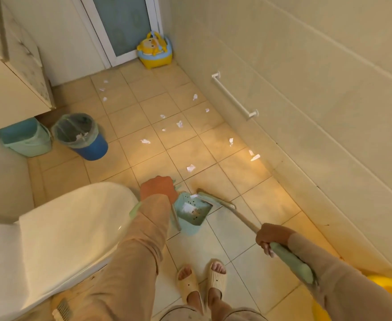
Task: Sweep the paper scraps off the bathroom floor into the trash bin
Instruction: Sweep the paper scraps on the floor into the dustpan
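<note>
1. Your left hand (159,189) is closing around the top of the dustpan handle, fingers wrapped tight on it, and holding the dustpan (191,210) down on the floor (144,107) just beside the toilet (58,230).
2. Your right hand (271,238) is gripping the broom (227,209) handle in a closed fist, thumb side toward the head; the green grip end is running back along your forearm.
3. The broom head is lying against the open mouth of the dustpan, touching its front edge, and a couple of white scraps are already sitting inside the pan.
4. The paper scraps (190,168) are lying scattered over the tiles ahead of you, the nearest just beyond the broom, others trailing toward the door (123,26) and along the right wall (306,89).
5. The trash bin (80,135), lined with a bag, is standing to your left near the cabinet, beside a green bucket (26,137).
6. You are getting open tile between the toilet and the right wall, where a rail (234,97) is sticking out.
</note>
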Demonstrator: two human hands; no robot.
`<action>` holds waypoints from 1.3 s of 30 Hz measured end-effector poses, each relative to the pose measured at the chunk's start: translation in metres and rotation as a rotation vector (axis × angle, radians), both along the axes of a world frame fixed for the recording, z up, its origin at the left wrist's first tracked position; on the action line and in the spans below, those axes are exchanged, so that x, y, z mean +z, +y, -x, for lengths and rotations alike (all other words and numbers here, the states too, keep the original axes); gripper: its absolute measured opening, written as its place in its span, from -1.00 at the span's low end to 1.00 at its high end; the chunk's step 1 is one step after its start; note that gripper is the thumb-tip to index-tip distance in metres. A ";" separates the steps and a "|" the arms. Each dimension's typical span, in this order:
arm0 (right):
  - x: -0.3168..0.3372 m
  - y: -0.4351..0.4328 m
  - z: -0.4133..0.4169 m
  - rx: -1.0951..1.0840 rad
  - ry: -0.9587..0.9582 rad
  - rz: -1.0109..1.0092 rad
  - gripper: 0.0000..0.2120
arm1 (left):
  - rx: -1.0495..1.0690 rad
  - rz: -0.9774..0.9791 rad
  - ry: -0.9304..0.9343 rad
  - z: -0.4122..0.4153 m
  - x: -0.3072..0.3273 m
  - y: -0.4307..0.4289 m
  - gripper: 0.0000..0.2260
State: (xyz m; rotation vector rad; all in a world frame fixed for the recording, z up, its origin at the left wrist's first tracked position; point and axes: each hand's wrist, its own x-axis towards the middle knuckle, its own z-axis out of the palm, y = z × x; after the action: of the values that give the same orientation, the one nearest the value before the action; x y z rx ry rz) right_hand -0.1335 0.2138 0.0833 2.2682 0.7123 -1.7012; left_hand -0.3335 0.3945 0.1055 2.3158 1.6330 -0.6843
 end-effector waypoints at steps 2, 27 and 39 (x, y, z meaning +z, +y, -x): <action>0.014 0.008 -0.013 -0.021 0.033 0.016 -0.67 | 0.006 -0.009 0.002 0.002 0.000 0.001 -0.73; 0.021 0.021 0.012 -0.496 0.349 -0.088 -0.60 | -0.001 -0.008 -0.026 0.016 0.003 0.021 -0.78; 0.025 0.148 -0.094 -0.287 0.173 -0.117 -0.66 | 0.208 -0.042 -0.025 0.007 0.009 0.056 -0.65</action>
State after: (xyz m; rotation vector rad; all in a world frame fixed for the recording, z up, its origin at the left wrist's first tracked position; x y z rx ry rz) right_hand -0.0394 0.3618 0.1078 2.4206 0.5530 -2.0554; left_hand -0.3408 0.4505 0.1148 2.1315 1.8590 -0.5780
